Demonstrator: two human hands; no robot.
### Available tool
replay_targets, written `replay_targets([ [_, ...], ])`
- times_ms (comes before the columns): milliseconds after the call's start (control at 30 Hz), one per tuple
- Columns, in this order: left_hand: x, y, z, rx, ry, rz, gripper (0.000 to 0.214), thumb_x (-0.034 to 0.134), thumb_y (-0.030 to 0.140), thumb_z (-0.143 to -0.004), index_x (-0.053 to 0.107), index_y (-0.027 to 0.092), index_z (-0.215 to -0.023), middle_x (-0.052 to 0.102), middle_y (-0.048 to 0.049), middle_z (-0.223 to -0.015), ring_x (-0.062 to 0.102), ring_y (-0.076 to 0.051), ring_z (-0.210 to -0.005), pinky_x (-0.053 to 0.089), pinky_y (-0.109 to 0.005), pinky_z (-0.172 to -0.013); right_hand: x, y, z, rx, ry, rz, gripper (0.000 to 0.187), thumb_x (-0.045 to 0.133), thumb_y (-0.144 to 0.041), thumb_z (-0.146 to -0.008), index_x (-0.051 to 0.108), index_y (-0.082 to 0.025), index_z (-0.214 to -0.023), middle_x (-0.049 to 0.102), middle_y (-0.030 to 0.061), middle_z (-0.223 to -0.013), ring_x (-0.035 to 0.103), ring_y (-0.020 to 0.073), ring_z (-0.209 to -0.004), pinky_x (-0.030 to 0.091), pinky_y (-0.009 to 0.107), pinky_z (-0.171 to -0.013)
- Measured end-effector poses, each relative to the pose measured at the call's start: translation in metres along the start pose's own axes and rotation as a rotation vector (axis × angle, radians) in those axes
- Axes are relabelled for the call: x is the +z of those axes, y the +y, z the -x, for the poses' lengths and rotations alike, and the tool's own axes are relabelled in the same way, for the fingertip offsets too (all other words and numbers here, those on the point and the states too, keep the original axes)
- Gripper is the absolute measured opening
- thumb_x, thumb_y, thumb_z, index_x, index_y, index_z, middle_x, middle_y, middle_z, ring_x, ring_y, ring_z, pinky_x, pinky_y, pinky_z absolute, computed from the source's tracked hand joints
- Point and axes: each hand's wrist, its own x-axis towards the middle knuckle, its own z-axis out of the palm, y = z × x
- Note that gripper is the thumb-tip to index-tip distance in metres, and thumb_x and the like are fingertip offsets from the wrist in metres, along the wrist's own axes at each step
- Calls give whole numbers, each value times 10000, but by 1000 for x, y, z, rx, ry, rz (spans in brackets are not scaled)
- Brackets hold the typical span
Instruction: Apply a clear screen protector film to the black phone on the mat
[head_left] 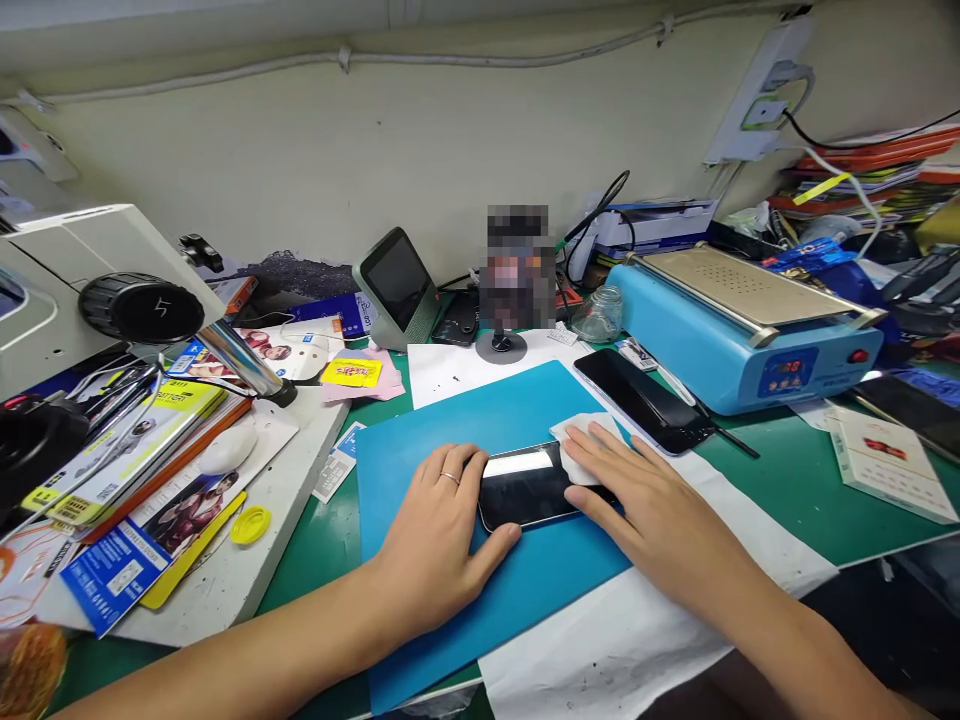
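Note:
A black phone (525, 487) lies screen up on a blue mat (450, 430) in front of me. My left hand (439, 530) grips its left end, thumb along the near edge and fingers curled over the far side. My right hand (626, 480) lies flat on the phone's right end, fingers stretched out and pressing a white wipe (581, 432) against the glass. A ring shows on the left hand.
A second dark phone (641, 400) lies to the right near a blue heating plate machine (739, 320). A microscope (90, 290) and piles of packaging (127, 470) fill the left. A small grey screen (396, 285) and a glass jar (600, 315) stand behind.

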Motion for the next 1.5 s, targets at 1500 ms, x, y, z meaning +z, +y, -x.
replay_targets([
  [1500, -1, 0, 1, 25, 21, -57, 559, 534, 486, -997, 455, 95, -1389, 522, -184, -1379, 477, -367, -1256, 418, -537, -1083, 7, 0, 0, -115, 310, -51, 396, 484, -399, -1018, 670, -153, -1267, 688, 110, -1323, 634, 289, -1229, 545, 472, -1021],
])
